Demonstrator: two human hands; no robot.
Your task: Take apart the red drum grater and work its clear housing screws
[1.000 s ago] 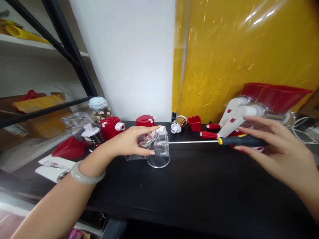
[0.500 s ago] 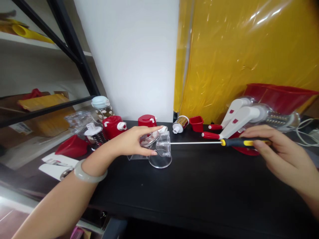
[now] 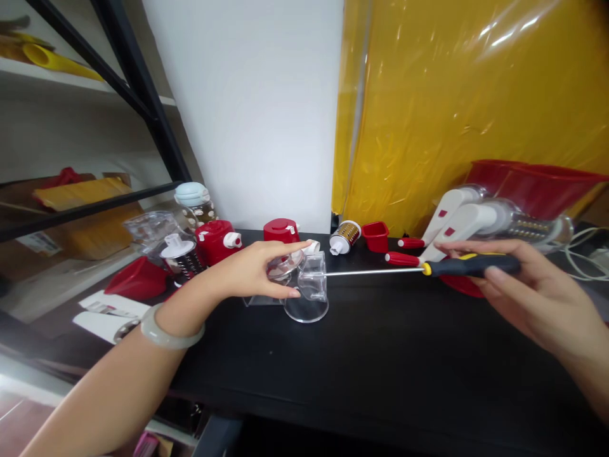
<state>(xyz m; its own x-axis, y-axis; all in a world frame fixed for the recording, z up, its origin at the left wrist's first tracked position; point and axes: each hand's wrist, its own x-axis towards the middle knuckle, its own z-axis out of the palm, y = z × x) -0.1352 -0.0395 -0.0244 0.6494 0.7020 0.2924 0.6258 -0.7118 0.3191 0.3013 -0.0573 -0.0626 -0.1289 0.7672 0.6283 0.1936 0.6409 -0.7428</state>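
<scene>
My left hand [image 3: 252, 273] grips a clear plastic grater body [image 3: 307, 289] that stands on the black table [image 3: 361, 362], thumb and fingers closed round its left side. My right hand [image 3: 528, 289] holds a screwdriver [image 3: 428, 270] by its black and yellow handle, fingers wrapped round it. The long metal shaft runs level to the left and its tip meets the clear body's right side. A pale bangle sits on my left wrist.
Behind stand red and white grater parts [image 3: 216, 241], a red lid [image 3: 280, 230], a metal drum [image 3: 343, 237], a small red cup [image 3: 375, 236] and white crank handles [image 3: 457, 222]. A red basin [image 3: 537, 181] and yellow sheeting are at the right, shelving [image 3: 85, 203] at the left.
My right hand's fingers went from spread over the screwdriver handle to closed round it. The left hand and the clear body stayed still.
</scene>
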